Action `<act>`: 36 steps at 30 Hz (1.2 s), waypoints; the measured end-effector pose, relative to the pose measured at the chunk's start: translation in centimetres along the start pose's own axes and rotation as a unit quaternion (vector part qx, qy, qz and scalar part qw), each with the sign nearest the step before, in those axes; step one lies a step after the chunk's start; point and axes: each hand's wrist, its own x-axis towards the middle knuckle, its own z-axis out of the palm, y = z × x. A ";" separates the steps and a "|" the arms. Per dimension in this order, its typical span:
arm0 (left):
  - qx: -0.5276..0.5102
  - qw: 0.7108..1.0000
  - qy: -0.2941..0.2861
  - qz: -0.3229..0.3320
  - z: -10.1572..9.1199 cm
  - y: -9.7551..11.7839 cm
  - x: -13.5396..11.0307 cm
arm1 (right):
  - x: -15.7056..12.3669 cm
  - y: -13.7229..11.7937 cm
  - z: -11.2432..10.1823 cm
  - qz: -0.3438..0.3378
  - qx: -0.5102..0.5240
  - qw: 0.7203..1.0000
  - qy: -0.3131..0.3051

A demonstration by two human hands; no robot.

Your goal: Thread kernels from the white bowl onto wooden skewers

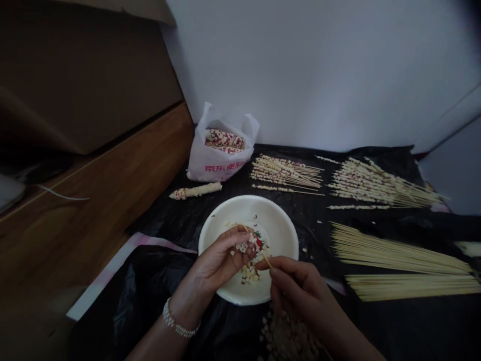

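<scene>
My left hand [221, 260] is curled over the white bowl [280, 225], its fingertips pinched on corn kernels [250, 273] at the tip of a thin bamboo skewer [266, 259]. My right hand [296, 286] pinches the same skewer lower down, just at the bowl's front edge. Loose white and red kernels lie in the bowl under both hands. A beaded bracelet [176, 323] is on my left wrist.
Bare skewers [402, 265] lie in piles at right. Kernel-threaded skewers lie in two heaps behind [285, 173] [376, 188]. A plastic bag of corn cobs [220, 150] and a loose cob [197, 191] sit at back left. More kernels [285, 336] lie near me. Black sheet covers the floor.
</scene>
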 end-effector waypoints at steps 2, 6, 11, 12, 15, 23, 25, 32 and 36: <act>0.020 1.000 0.002 0.004 0.0 0.0 0.0 | 0.0 0.0 -0.1 -0.001 0.004 1.000 0.004; 0.006 0.999 0.021 0.027 0.1 0.3 0.2 | 0.1 -0.1 -0.4 0.005 0.014 1.000 0.016; -0.027 0.999 -0.008 0.029 -0.1 0.6 0.2 | -0.1 -0.3 -0.5 0.016 0.013 1.000 0.017; -0.023 0.999 -0.004 0.032 -0.1 0.6 0.2 | -0.1 -0.3 -0.5 0.017 0.009 1.000 0.015; 0.000 0.999 0.010 0.043 0.0 0.5 0.0 | -0.2 -0.3 -0.5 0.013 0.002 1.000 0.012; 0.030 0.996 0.027 0.080 0.2 0.2 0.1 | -0.1 -0.3 -0.5 0.017 0.024 1.000 0.010; 0.020 0.995 0.038 0.086 0.0 0.2 0.2 | 0.0 -0.3 -0.5 0.015 0.024 1.000 0.008; 0.004 0.995 0.049 0.084 -0.1 0.2 0.4 | -0.1 -0.4 -0.5 0.016 0.017 1.000 0.015; 0.005 0.997 0.031 0.069 -0.1 0.2 0.4 | -0.1 -0.3 -0.5 0.016 0.012 1.000 0.020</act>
